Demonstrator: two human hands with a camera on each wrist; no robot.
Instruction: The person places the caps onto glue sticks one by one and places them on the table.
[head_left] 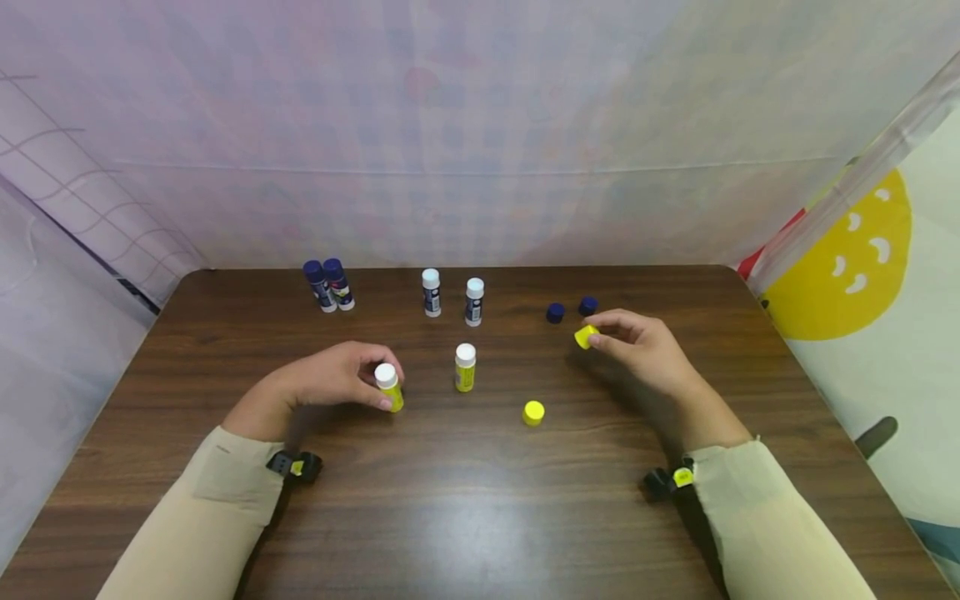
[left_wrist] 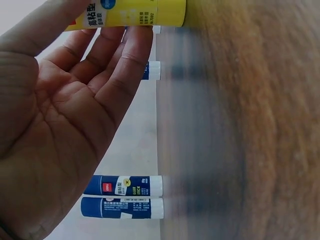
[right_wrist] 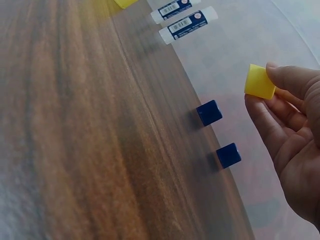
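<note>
My left hand [head_left: 341, 375] grips a yellow glue stick [head_left: 393, 397] upright near the table's left middle; its white top shows no yellow cap. In the left wrist view the label of this glue stick [left_wrist: 135, 12] faces the camera. Between the thumb and fingertips of my right hand [head_left: 647, 350] is a yellow cap [head_left: 586, 336], pinched above the table. That same cap [right_wrist: 259, 81] appears clearly in the right wrist view. A second yellow glue stick [head_left: 465, 369], also uncapped, stands between the hands. Another yellow cap [head_left: 533, 412] rests on the table to its right.
Two blue capped glue sticks [head_left: 327, 285] stand side by side at the back left. Two uncapped blue ones [head_left: 431, 293] stand at the back middle. Two dark blue caps [head_left: 555, 313] lie behind my right hand. A pale curtain [head_left: 480, 208] hangs along the table's [head_left: 465, 483] far edge.
</note>
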